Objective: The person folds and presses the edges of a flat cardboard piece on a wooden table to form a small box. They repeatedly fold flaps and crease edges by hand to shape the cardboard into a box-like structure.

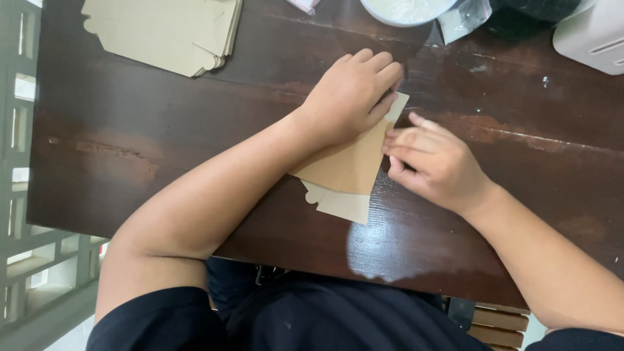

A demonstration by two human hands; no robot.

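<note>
A flat tan cardboard box blank (348, 170) lies on the dark wooden table (130, 130) near its front edge. My left hand (351, 94) presses flat on the blank's upper part, fingers together and pointing to the upper right. My right hand (432, 162) is at the blank's right edge, its fingertips pinching or pushing along that edge. The blank's pale lower flap (338, 203) with a scalloped tab sticks out below my left wrist. Much of the blank is hidden under my left hand and forearm.
A stack of the same flat cardboard blanks (166, 32) lies at the table's back left. A white round container (406, 10), a clear plastic bag (465, 18), a dark object (526, 14) and a white box-like device (591, 36) sit along the back right. Left of the table stands a pale lattice railing (19, 195).
</note>
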